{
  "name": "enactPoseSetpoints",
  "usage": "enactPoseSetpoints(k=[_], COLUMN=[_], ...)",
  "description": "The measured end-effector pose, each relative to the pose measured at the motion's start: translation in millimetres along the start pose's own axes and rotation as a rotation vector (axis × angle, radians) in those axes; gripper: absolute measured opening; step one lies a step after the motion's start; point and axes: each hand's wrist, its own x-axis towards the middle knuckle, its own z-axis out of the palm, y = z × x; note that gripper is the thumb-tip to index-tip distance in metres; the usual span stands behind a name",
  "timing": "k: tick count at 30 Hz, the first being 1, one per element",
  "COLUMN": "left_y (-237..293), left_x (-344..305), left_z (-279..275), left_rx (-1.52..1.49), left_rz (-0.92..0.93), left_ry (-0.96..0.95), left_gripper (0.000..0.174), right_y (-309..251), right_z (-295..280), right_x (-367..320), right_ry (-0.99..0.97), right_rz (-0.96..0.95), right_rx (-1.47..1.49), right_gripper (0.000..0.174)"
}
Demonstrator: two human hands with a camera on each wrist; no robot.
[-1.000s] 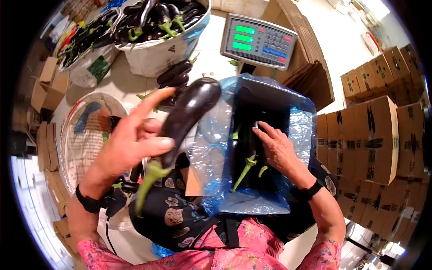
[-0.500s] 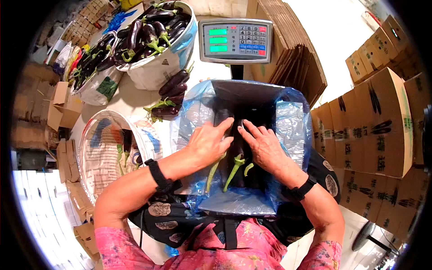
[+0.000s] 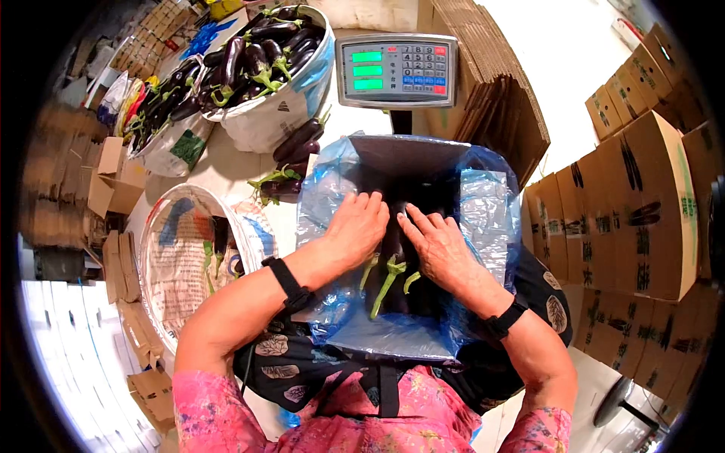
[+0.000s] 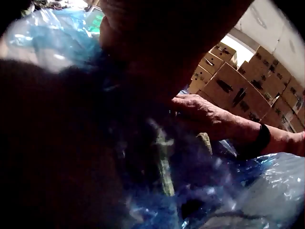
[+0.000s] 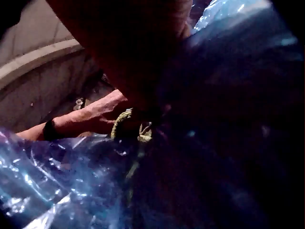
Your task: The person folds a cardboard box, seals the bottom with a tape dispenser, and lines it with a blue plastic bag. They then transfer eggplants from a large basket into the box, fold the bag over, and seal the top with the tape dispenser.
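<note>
In the head view, a box (image 3: pixel 396 343) lined with blue plastic sits at the person's lap, holding eggplants (image 3: pixel 394 248) whose green stems point back toward the body. The left hand (image 3: pixel 356 230) lies over an eggplant along the box's left side, fingers reaching forward, with only a stem (image 3: pixel 368 270) showing beneath it. Beside it, the right hand (image 3: pixel 442 245) rests its extended fingertips on the eggplants in the middle. Deep shadow in both wrist views hides the fingertips; the left one shows a stem (image 4: pixel 164 167) and the plastic liner (image 4: pixel 267 186).
A digital scale display (image 3: pixel 396 72) stands beyond the box. Upper left are sacks of eggplants (image 3: pixel 253 64), with loose ones (image 3: pixel 298 143) on the floor. A woven sack (image 3: pixel 170 279) stands at left. Flattened cardboard (image 3: pixel 498 90) leans behind; printed cartons (image 3: pixel 627 211) are stacked right.
The left hand brought an eggplant from the left into the box and laid it beside the others. Since then its stem has shifted right and forward. The right hand has stayed over the box.
</note>
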Motion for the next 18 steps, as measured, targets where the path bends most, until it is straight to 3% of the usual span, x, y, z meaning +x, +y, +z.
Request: enactPoseSetpoints(k=[2, 6, 9, 12, 13, 16, 18], left_y=[2, -11, -23, -10, -10, -22, -23], left_x=[9, 16, 20, 26, 26, 32, 29], left_z=[-15, 11, 19, 8, 12, 29, 34], left_rx=[-0.056, 0.069, 0.028, 0.075, 0.104, 0.026, 0.034], left_rz=[-0.039, 0.048, 0.051, -0.033, -0.009, 0.066, 0.085], left_ry=[-0.204, 0.446, 0.281, -0.049, -0.022, -0.169, -0.055], left_gripper=[0.048, 0.03, 0.026, 0.024, 0.019, 0.017, 0.019], right_y=[-3, -4, -10, -20, -20, -18, -17], right_z=[-1, -2, 4, 4, 5, 7, 7], right_x=[3, -2, -5, -5, -5, -8, -11], right_ry=[0.004, 0.027, 0.058, 0.021, 0.015, 0.018, 0.02], right_rz=[-0.005, -0.002, -0.013, -0.005, 0.013, 0.024, 0.029], right_rx=[-0.017, -0.074, -0.112, -0.16, -0.14, -0.142, -0.138], right_gripper=[0.067, 0.064, 0.061, 0.06, 0.065, 0.07, 0.07])
